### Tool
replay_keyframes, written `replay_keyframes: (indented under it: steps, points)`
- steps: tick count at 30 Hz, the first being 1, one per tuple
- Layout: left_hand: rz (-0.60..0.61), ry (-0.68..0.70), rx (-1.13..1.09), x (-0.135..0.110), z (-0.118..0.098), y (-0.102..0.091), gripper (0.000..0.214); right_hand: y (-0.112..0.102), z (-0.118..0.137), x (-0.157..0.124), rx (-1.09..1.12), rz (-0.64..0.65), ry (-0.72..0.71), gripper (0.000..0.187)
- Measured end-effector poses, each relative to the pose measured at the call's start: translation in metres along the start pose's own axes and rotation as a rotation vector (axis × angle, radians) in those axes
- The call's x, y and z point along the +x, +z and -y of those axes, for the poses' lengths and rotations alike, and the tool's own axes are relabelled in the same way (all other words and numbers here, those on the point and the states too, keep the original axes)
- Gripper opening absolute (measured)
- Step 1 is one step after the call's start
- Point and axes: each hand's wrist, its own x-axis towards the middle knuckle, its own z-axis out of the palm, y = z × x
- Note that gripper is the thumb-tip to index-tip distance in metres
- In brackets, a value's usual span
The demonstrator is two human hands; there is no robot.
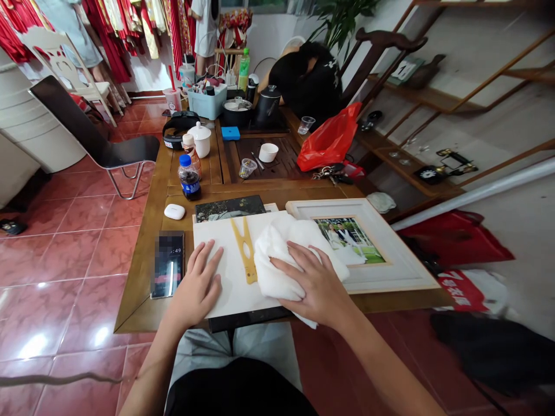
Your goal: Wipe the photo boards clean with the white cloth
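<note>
My left hand lies on the left edge of a white board, fingers spread and holding nothing. My right hand grips a bunched white cloth, its fingers bent over the soft folds. The cloth rests on the board's right part and touches the framed photo beside it. Between my hands, a flat yellow forked piece lies on the board, close to the cloth. Behind the board a dark photo print shows partly, and a black edge sticks out under the board's front.
Left of the board are a phone and a white earphone case. A cola bottle and a lidded white cup stand farther back. Behind the frame are a red plastic bag and keys. Across the table, a person leans forward.
</note>
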Motion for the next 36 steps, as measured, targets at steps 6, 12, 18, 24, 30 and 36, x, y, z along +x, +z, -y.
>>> replay_keyframes:
  steps: [6, 12, 18, 24, 30, 36]
  points:
    - [-0.003, 0.009, 0.005, -0.001, 0.001, 0.001, 0.056, 0.004, -0.012, 0.022, 0.023, 0.037, -0.003, 0.064]
    - [0.007, 0.007, 0.015, -0.001, 0.001, 0.001, 0.056, 0.010, -0.021, 0.055, 0.009, 0.062, 0.036, 0.067]
    - [0.002, 0.013, 0.011, -0.001, 0.001, 0.001, 0.058, 0.015, -0.021, 0.084, 0.018, 0.074, 0.080, 0.064]
    - [-0.001, 0.014, 0.011, -0.001, 0.002, 0.002, 0.057, 0.018, -0.020, 0.091, 0.093, 0.096, 0.004, 0.063]
    - [-0.011, 0.015, 0.004, -0.001, 0.002, 0.002, 0.057, 0.016, -0.014, 0.080, 0.131, 0.104, -0.093, 0.066]
    - [-0.011, 0.020, 0.012, -0.001, 0.001, 0.002, 0.056, 0.007, 0.005, 0.055, 0.147, 0.114, -0.145, 0.066]
